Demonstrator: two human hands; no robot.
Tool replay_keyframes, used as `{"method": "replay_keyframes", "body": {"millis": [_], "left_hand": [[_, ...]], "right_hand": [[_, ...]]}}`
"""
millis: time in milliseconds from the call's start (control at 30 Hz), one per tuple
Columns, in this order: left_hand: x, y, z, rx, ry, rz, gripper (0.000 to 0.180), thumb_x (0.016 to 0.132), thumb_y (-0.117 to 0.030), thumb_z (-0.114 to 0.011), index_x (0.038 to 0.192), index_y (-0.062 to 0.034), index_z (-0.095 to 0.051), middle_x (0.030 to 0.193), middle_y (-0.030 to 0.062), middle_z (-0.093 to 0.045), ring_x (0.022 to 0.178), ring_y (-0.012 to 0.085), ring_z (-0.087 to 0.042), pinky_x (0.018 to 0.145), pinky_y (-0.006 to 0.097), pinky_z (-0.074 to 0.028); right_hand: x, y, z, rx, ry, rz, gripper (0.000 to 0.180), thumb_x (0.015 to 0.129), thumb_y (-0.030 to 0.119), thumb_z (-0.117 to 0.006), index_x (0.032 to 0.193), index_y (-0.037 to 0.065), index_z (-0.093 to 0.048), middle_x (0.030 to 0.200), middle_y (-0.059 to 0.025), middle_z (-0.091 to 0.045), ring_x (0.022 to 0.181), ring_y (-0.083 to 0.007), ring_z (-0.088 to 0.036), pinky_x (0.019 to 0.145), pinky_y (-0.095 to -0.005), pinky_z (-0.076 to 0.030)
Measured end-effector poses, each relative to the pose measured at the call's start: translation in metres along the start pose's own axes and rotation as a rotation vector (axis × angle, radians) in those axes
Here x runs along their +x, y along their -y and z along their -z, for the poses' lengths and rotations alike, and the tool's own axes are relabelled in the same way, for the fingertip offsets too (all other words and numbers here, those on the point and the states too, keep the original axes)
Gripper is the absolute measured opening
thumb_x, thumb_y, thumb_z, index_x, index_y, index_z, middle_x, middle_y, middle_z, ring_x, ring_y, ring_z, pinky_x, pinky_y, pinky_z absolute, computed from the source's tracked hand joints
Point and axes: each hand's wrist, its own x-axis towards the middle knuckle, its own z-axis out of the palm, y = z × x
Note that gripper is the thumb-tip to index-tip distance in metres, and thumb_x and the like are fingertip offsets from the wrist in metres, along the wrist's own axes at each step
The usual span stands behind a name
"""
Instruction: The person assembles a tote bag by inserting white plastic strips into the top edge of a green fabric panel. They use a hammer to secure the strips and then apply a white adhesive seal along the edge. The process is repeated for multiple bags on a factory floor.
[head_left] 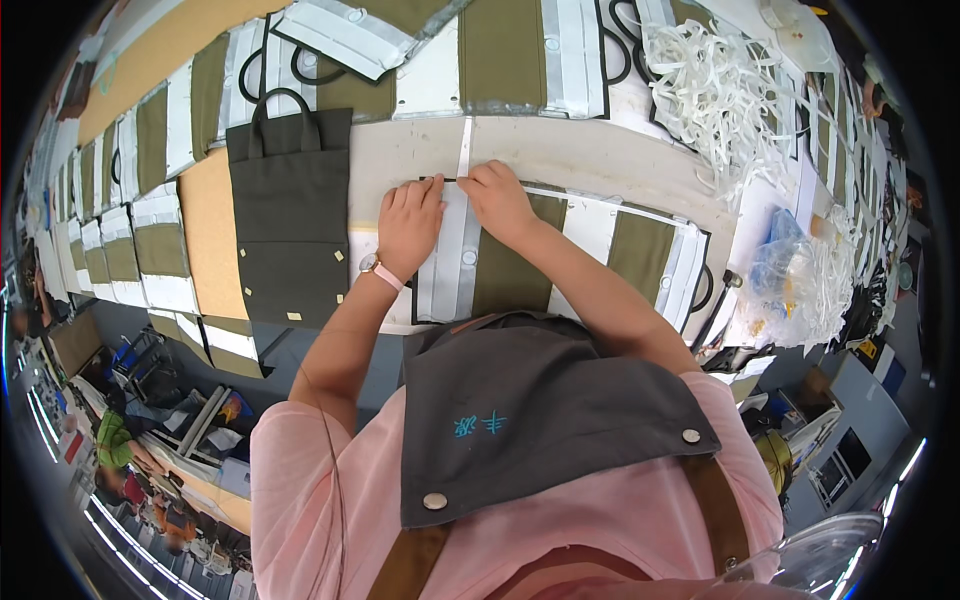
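Note:
An olive-and-white bag panel (pixel 514 275) with a dark handle at its right end lies flat in front of me. My right hand (pixel 497 205) pinches a narrow white strip (pixel 465 145) at the panel's far edge, and the strip's free end points away from me. Close beside it, my left hand (pixel 411 222) has its fingers curled down at the panel's far left corner, thumb and forefinger closed on the edge. The fingertips hide exactly how strip and edge meet. More white strip runs along the far edge to the right of my right hand.
A dark tote bag (pixel 290 215) with handles lies left of my hands. Further olive-and-white panels (pixel 505 60) lie across the far side and left. At the right are a heap of white strips (pixel 715 95) and clear plastic bags (pixel 800 275). Other people work at far lower left.

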Motion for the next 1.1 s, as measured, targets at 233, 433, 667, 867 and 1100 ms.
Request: {"method": "replay_keyframes", "body": {"millis": [233, 433, 667, 867, 1100], "left_hand": [[0.002, -0.006, -0.002, 0.086, 0.039, 0.01, 0.048, 0.085, -0.023, -0.068, 0.128, -0.0048, -0.057, 0.116, 0.0073, -0.06, 0.106, 0.0238, -0.055, 0.094, 0.04, -0.041], [-0.001, -0.011, -0.003, 0.047, 0.001, 0.026, 0.054, 0.086, -0.026, -0.067, 0.131, -0.0012, -0.052, 0.117, 0.0116, -0.059, 0.107, 0.0275, -0.054, 0.095, 0.041, -0.04], [-0.001, -0.011, -0.004, 0.108, -0.024, -0.002, 0.046, 0.086, -0.029, -0.067, 0.128, -0.0112, -0.058, 0.115, 0.0108, -0.058, 0.107, 0.0256, -0.054, 0.098, 0.046, -0.038], [0.002, -0.015, -0.006, 0.173, 0.033, 0.045, 0.043, 0.088, -0.026, -0.065, 0.129, -0.013, -0.059, 0.119, 0.0106, -0.056, 0.112, 0.025, -0.053, 0.102, 0.052, -0.035], [-0.011, -0.034, -0.015, 0.049, -0.007, 0.022, 0.044, 0.091, -0.021, -0.061, 0.133, -0.014, -0.053, 0.128, 0.015, -0.054, 0.125, 0.0287, -0.048, 0.107, 0.054, -0.03]], "right_hand": [[0.008, 0.008, 0.014, -0.125, 0.147, 0.079, 0.013, 0.075, 0.007, -0.06, 0.087, 0.005, -0.064, 0.094, -0.0062, -0.058, 0.093, -0.0266, -0.054, 0.087, -0.0383, -0.045], [0.006, 0.007, -0.006, 0.022, -0.076, -0.164, 0.015, 0.074, 0.007, -0.061, 0.088, 0.006, -0.065, 0.094, -0.0086, -0.058, 0.094, -0.0279, -0.054, 0.085, -0.0384, -0.045], [0.008, 0.007, 0.01, -0.147, 0.192, 0.09, 0.021, 0.073, 0.004, -0.06, 0.093, 0.006, -0.065, 0.097, -0.0095, -0.061, 0.095, -0.0287, -0.056, 0.083, -0.0393, -0.046], [0.003, 0.005, 0.014, -0.068, 0.065, -0.176, 0.017, 0.076, 0.004, -0.061, 0.092, 0.004, -0.064, 0.097, -0.011, -0.062, 0.095, -0.0297, -0.057, 0.085, -0.0418, -0.046], [0.015, -0.004, 0.02, -0.077, 0.237, -0.253, 0.013, 0.077, 0.006, -0.061, 0.089, 0.002, -0.065, 0.095, -0.0139, -0.063, 0.096, -0.0309, -0.059, 0.085, -0.0415, -0.048]]}}
